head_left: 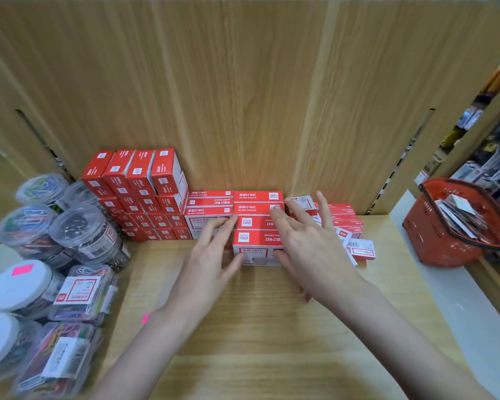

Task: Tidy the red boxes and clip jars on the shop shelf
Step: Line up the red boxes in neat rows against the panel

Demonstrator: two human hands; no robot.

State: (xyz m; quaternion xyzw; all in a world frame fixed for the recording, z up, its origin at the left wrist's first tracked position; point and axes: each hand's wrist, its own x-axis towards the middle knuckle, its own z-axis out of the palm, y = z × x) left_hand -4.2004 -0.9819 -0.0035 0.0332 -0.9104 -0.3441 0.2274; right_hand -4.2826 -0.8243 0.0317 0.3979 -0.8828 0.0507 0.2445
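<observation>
Both hands bracket the front red box [257, 246] of the middle column on the wooden shelf [272, 327]. Left hand [211, 261] lies against the box's left side, fingers nearly straight and slightly spread, thumb tip touching the lower left corner of its white front face; nothing is curled around the box. Right hand [309, 243] rests on the box's right side and top edge, fingers extended and fanned toward the back panel, thumb against the lower right of the front face, likewise a flat contact rather than a closed hold. This box sits directly between the two palms, at the front of a short line of similar red boxes [257, 202] running back to the wall. Both forearms enter from the bottom edge and converge on it. To the left, touching that line, stands a taller stack of small red boxes [145, 194], several layers high. Right of the right hand, further red boxes [350, 229] lie loosely, some tilted and out of line. Clip jars [81, 235] crowd the far left of the shelf, some upright with white lids [19, 284], others on their sides. A red basket [445, 235] sits on the adjoining ledge at right, well apart from the hands.
</observation>
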